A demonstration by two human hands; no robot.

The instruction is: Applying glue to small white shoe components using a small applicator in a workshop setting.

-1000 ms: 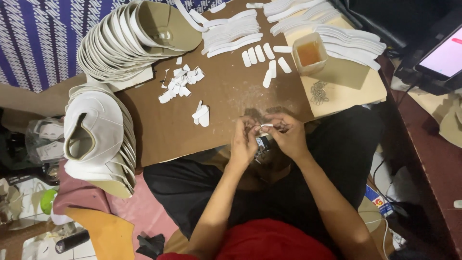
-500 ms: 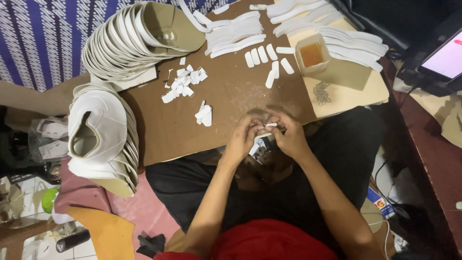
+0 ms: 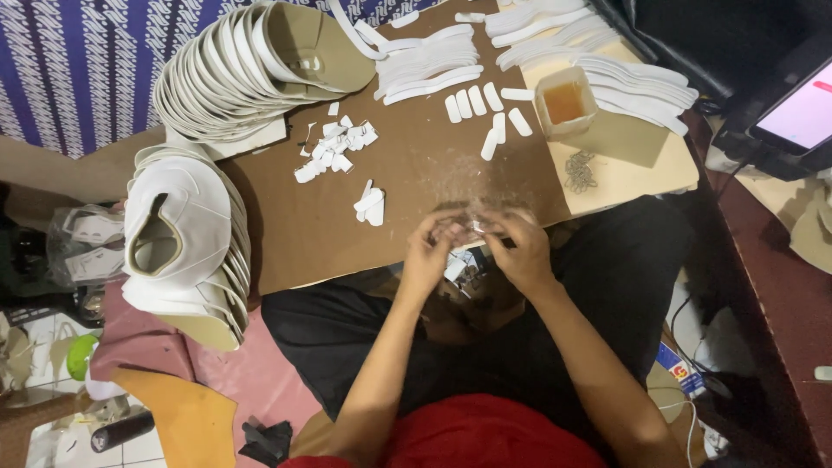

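My left hand (image 3: pixel 431 247) and my right hand (image 3: pixel 518 247) meet at the near edge of the brown work board (image 3: pixel 416 178). Together they pinch a small white strip piece (image 3: pixel 475 227), blurred between the fingertips. Just below the hands, small white and dark bits (image 3: pixel 464 269) lie in my lap. A little pile of white tabs (image 3: pixel 371 204) lies on the board left of my left hand.
Stacks of white shoe uppers (image 3: pixel 251 65) curve along the board's far left, another stack (image 3: pixel 182 238) at its left end. White strips (image 3: pixel 433 61) and small tabs (image 3: pixel 334 147) lie on the board. A cup of amber glue (image 3: pixel 565 102) stands far right. A lit tablet (image 3: pixel 802 113) sits at right.
Both hands stay together on the small piece and have risen slightly onto the board's near edge. The view has shifted a little.
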